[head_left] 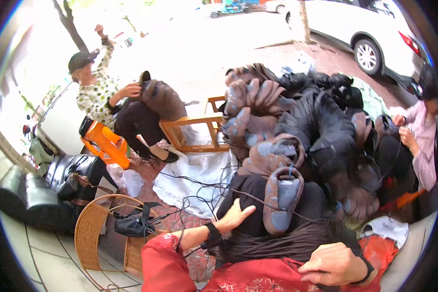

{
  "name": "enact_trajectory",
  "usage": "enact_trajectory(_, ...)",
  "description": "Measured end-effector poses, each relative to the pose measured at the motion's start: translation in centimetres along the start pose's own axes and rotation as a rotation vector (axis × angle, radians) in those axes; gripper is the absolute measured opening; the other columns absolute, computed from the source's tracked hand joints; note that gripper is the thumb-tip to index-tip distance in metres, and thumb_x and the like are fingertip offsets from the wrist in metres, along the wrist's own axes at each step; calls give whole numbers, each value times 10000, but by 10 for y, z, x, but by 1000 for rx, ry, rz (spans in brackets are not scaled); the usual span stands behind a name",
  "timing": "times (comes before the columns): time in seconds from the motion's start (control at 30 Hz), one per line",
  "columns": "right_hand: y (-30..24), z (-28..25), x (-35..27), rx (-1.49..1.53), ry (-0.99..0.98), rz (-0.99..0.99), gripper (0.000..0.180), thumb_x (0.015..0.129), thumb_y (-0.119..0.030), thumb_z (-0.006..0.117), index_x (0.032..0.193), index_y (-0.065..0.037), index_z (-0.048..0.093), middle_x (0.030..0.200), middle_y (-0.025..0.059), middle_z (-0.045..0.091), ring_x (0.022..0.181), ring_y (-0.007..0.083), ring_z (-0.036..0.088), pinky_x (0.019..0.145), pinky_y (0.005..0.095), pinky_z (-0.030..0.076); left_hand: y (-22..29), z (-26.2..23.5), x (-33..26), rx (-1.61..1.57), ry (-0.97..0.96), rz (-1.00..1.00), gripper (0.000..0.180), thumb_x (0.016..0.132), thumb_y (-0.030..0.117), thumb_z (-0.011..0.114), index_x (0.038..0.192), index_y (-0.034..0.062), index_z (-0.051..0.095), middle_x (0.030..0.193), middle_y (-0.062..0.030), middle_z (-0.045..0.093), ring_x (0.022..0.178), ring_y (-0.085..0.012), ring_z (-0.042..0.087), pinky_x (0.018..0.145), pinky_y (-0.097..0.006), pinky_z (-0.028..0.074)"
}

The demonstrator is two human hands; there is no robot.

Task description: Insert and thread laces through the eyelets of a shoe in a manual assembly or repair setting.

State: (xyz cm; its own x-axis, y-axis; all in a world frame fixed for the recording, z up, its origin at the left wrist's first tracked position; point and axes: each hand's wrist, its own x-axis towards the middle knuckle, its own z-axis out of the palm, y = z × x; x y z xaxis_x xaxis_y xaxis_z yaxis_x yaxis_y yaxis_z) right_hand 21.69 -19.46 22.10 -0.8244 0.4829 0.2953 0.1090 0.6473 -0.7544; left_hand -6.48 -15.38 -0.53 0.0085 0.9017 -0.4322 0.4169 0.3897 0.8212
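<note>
The brown-and-grey shoe (pixel 283 199) lies just right of my left grip (pixel 233 217), thumb splayed, its length running outward; my right grip (pixel 335 264), curled, is farther: holding anything, I can't tell.

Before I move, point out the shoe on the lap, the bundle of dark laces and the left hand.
Shoe on the lap (pixel 281 198): head view, on its blue-grey middle.
Bundle of dark laces (pixel 287 242): head view, middle strands.
Left hand (pixel 232 217): head view, back of the hand.
</note>
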Motion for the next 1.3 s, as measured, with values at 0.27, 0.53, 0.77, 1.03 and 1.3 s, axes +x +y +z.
enact_trajectory(0.27, -76, 26, 35, 74, 189, -284, 300, 745, -150, 525, 1011, -14, 550, 642, 6, 470, 544, 142, 490, 505, 246, 405, -68, -27, 4, -190, -74, -17, 529, 929, 425, 321, 1057, -59, 493, 1016, -156, 534, 989, -201, 462, 884, -301, 346)
enact_trajectory(0.53, -56, 100, 65, 34, 581, -712, 328, 770, -268, 560, 1033, -73, 539, 810, 67, 556, 656, 181, 545, 548, 271, 442, -43, -39, 2, -1, 228, 184, 305, 845, 170, 555, 1058, -43, 509, 930, -89, 575, 855, -154, 520, 779, -292, 420)
enact_trajectory(0.77, 34, 5, 20, -31, 186, -258, 109, 773, -158, 546, 747, -61, 588, 720, 60, 576, 622, 238, 556, 535, 316, 446, 51, -13, -6, 410, 268, 923, 289, 724, 33, 627, 991, 4, 521, 998, -174, 519, 1003, -326, 480, 871, -374, 385)
enact_trajectory(1.03, 187, 68, -18, -347, 257, 420, 280, 754, -218, 625, 959, -44, 546, 913, 149, 576, 854, 288, 563, 757, 370, 432, 64, 8, 21, 648, 92, 866, 262, 759, 193, 641, 891, 9, 510, 737, -129, 540, 748, -307, 501, 714, -383, 383)
enact_trajectory(1.3, 196, 53, -12, -102, 204, 566, 215, 805, -240, 560, 853, -33, 592, 718, 147, 614, 678, 304, 604, 620, 374, 455, 35, -49, 17, 882, 268, 724, 217, 748, 228, 629, 686, 64, 503, 673, -112, 539, 663, -308, 545, 577, -404, 430)
